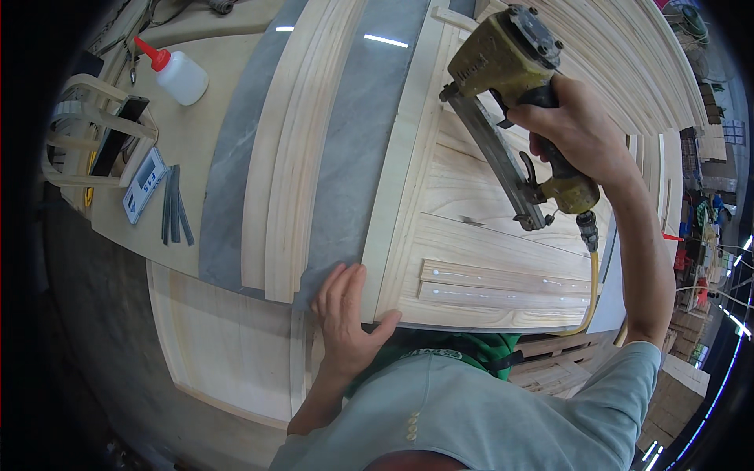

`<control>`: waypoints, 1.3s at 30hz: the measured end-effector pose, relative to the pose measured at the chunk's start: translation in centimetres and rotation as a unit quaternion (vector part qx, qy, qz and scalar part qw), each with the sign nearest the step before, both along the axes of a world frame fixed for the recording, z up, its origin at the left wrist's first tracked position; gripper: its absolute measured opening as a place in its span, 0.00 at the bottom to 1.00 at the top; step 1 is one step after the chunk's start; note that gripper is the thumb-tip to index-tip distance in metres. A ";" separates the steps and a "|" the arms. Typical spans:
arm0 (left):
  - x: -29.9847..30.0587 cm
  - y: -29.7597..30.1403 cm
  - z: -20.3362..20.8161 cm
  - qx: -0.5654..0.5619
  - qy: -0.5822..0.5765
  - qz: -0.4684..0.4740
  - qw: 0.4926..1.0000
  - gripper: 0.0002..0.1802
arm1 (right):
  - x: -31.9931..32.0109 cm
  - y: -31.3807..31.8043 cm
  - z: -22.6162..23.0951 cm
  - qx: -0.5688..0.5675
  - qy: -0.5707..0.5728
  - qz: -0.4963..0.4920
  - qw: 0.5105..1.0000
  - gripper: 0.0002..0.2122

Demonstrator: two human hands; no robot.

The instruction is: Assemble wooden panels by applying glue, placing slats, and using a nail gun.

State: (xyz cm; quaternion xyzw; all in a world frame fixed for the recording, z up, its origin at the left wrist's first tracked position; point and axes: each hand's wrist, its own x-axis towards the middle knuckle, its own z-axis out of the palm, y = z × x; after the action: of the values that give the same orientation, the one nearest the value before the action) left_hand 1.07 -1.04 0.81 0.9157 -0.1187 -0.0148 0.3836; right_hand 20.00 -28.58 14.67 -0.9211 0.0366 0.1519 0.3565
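My right hand (583,129) is wrapped round the handle of a yellow-and-black air nail gun (503,59), raised over a pale wooden panel (471,243). From its lower end a yellow air hose (592,290) runs down past the panel's right side. Two narrow wooden strips (503,294), dotted with white glue, lie across the panel's near end. My left hand (347,314) rests at the near edge of the table with fingers stretched out, its thumb by the corner of a long pale board (393,173) along the panel's left side.
Long wooden slats (290,173) lie on the grey tabletop (345,173). Farther left are a red-capped white glue bottle (182,77), a small blue-and-white box (144,185), dark nail strips (173,206) and a wooden stand (118,118). More slats (628,63) are stacked at the far right.
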 end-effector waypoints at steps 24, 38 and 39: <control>-0.4 -0.1 -0.3 0.009 -0.003 0.001 1.000 0.44 | -5.9 2.2 0.2 -0.045 -0.023 0.078 0.996 0.12; -0.8 -0.2 -1.3 -0.021 -0.056 0.003 0.998 0.45 | -10.7 3.6 0.6 0.012 -0.006 0.021 1.000 0.13; -0.8 -0.2 -1.3 -0.022 -0.067 0.007 0.997 0.45 | -10.8 3.7 0.5 0.021 -0.006 0.027 0.999 0.13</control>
State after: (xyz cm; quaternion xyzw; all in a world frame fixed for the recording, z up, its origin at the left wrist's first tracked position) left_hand 0.22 -1.27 -0.52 0.9067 -0.1384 0.0520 0.3949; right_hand 9.25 -24.89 15.14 -0.9150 0.0065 0.1568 0.3717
